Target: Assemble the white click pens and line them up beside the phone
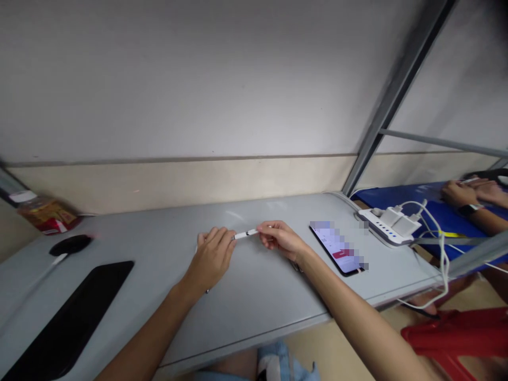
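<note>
A slim white pen-like stick (241,235) with a dark band spans the gap between my two hands, slightly above the grey desk. My left hand (214,248) has its fingers wrapped round the left end, which they mostly hide. At the other end, my right hand (280,238) pinches the stick between thumb and fingertips. Its exact kind is too small to make out. To the right of my right hand lies a smartphone (337,248) with its screen lit and partly blurred out.
A white power strip (384,227) with plugged-in chargers and loose cables sits at the desk's right end. At left are a black mat (75,317), a dark oval object (70,245) with a cable and a tilted-looking bottle (45,211). Another person's hands (472,193) rest over a blue table. A red stool (456,333) stands below right.
</note>
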The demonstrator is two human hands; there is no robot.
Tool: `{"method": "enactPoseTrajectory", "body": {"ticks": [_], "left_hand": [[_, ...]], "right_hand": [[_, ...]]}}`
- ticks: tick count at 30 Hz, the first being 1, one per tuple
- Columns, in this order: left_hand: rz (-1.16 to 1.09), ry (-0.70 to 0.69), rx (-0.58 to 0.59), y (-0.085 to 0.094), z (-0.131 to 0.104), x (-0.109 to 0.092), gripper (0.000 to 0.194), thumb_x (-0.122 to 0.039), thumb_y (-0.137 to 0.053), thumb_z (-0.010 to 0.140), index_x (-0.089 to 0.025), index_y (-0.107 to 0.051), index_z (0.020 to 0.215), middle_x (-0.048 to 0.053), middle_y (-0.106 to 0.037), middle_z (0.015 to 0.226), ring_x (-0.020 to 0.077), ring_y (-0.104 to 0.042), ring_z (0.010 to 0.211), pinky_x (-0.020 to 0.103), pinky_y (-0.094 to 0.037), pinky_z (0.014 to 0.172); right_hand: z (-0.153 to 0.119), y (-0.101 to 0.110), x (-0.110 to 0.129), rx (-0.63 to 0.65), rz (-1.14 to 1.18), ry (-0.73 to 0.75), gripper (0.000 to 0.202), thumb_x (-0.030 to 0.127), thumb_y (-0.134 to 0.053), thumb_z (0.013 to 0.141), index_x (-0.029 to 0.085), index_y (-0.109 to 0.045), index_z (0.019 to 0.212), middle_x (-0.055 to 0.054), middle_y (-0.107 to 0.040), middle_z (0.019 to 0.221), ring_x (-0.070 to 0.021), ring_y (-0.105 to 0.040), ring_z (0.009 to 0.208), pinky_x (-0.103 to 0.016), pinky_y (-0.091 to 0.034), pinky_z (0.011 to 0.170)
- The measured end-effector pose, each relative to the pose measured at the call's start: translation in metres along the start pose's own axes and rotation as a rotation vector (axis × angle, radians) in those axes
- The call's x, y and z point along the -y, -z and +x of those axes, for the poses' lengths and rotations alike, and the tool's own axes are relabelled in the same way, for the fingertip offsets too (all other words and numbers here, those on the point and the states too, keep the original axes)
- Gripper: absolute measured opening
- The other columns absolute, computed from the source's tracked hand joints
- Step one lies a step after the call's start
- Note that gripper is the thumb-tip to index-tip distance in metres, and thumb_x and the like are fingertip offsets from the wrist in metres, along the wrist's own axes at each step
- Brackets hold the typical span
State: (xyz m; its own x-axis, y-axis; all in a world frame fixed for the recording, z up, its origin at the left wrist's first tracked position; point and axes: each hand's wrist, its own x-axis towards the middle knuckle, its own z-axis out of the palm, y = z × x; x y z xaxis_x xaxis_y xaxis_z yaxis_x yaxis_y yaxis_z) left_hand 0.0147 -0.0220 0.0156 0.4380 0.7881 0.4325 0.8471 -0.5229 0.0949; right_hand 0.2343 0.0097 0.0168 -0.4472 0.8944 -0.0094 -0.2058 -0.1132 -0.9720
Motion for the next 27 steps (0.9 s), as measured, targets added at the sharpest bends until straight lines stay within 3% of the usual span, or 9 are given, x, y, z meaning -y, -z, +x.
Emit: {"method": "enactPoseTrajectory", "body": {"ticks": [2, 4, 7, 10, 12, 19, 27], "left_hand": [[-0.097, 0.001, 0.021, -0.001, -0.001, 0.001, 0.026, -0.030, -0.035, 0.098, -0.021, -0.055, 0.112, 0.004, -0.063, 0.102, 0.0210, -0.053, 0.098, 0.039, -0.032, 0.085], [-0.130, 0.013, 0.033, -0.002, -0.002, 0.004, 0.027, -0.032, -0.034, 0.099, -0.022, -0.053, 0.114, 0.004, -0.062, 0.107, 0.0205, -0.053, 0.103, 0.039, -0.032, 0.088], [-0.048, 0.087, 0.005, -0.003, -0.002, 0.010, 0.027, -0.035, -0.034, 0.098, -0.022, -0.055, 0.108, 0.005, -0.062, 0.109, 0.0224, -0.052, 0.103, 0.041, -0.032, 0.088], [0.097, 0.191, -0.018, -0.004, -0.002, 0.016, 0.025, -0.035, -0.037, 0.096, -0.021, -0.056, 0.104, 0.008, -0.063, 0.108, 0.0261, -0.052, 0.102, 0.044, -0.033, 0.085], [0.174, 0.239, -0.016, -0.005, -0.001, 0.018, 0.023, -0.032, -0.039, 0.094, -0.020, -0.057, 0.104, 0.010, -0.062, 0.106, 0.0282, -0.051, 0.101, 0.044, -0.034, 0.082], [0.242, 0.317, 0.041, -0.007, -0.004, 0.024, 0.022, -0.023, -0.041, 0.087, -0.020, -0.056, 0.103, 0.011, -0.061, 0.104, 0.0306, -0.049, 0.102, 0.043, -0.035, 0.077], [0.207, 0.336, 0.031, -0.006, -0.002, 0.024, 0.024, -0.027, -0.037, 0.090, -0.020, -0.054, 0.105, 0.011, -0.061, 0.108, 0.0300, -0.048, 0.103, 0.044, -0.036, 0.079]], "right_hand": [[0.003, 0.000, 0.000, -0.090, 0.148, 0.088, 0.022, 0.035, -0.071, 0.078, 0.014, -0.064, 0.082, -0.002, -0.061, 0.079, -0.0107, -0.056, 0.070, -0.021, -0.042, 0.062], [0.006, 0.002, 0.001, -0.135, 0.326, 0.129, 0.023, 0.036, -0.068, 0.080, 0.017, -0.061, 0.090, -0.002, -0.060, 0.084, -0.0120, -0.057, 0.076, -0.023, -0.046, 0.067], [0.006, 0.010, 0.004, -0.169, 0.499, 0.137, 0.025, 0.039, -0.063, 0.084, 0.023, -0.055, 0.101, 0.005, -0.047, 0.066, -0.0079, -0.042, 0.052, -0.019, -0.037, 0.049], [0.004, 0.017, 0.007, -0.193, 0.471, 0.170, 0.035, 0.035, -0.063, 0.084, 0.032, -0.048, 0.116, 0.008, -0.035, 0.061, -0.0067, -0.023, 0.044, -0.017, -0.016, 0.039], [0.003, 0.020, 0.008, -0.194, 0.431, 0.188, 0.037, 0.035, -0.063, 0.084, 0.035, -0.045, 0.117, 0.008, -0.031, 0.061, -0.0070, -0.018, 0.044, -0.017, -0.011, 0.039], [0.003, 0.019, 0.008, -0.209, 0.362, 0.200, 0.038, 0.039, -0.062, 0.083, 0.035, -0.045, 0.117, 0.008, -0.029, 0.063, -0.0076, -0.015, 0.046, -0.018, -0.010, 0.040], [0.002, 0.017, 0.009, -0.162, 0.342, 0.199, 0.034, 0.040, -0.063, 0.083, 0.033, -0.045, 0.111, 0.008, -0.029, 0.062, -0.0071, -0.014, 0.045, -0.019, -0.008, 0.040]]}}
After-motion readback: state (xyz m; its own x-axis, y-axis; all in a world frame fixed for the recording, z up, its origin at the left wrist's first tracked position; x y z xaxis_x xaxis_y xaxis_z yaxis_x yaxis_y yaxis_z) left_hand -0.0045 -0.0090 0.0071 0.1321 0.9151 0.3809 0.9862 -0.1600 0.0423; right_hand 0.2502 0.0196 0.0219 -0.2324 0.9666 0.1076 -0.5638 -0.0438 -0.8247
